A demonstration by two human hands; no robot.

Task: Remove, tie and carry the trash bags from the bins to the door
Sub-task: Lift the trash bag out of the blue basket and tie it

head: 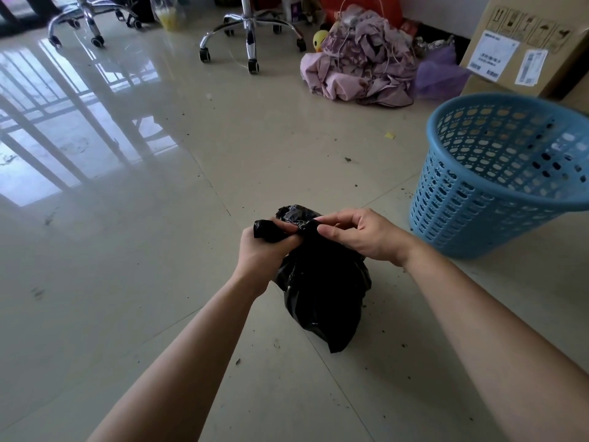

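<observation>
Floor: pale glossy tiles, speckled with small dark crumbs.
Cardboard box: stood far right, behind the bin.
Bin: blue perforated basket, upright on the right, no bag in it.
Cloth pile: pinkish-purple heap lay beyond, near a chair base.
Trash bag: black, out of the bin, left of it and apart, hung low between both hands; whether it touched the floor was unclear.
Left hand: fingers curled round one twisted end of the bag's top.
Right hand: thumb and forefinger pinched the top's other end.
</observation>
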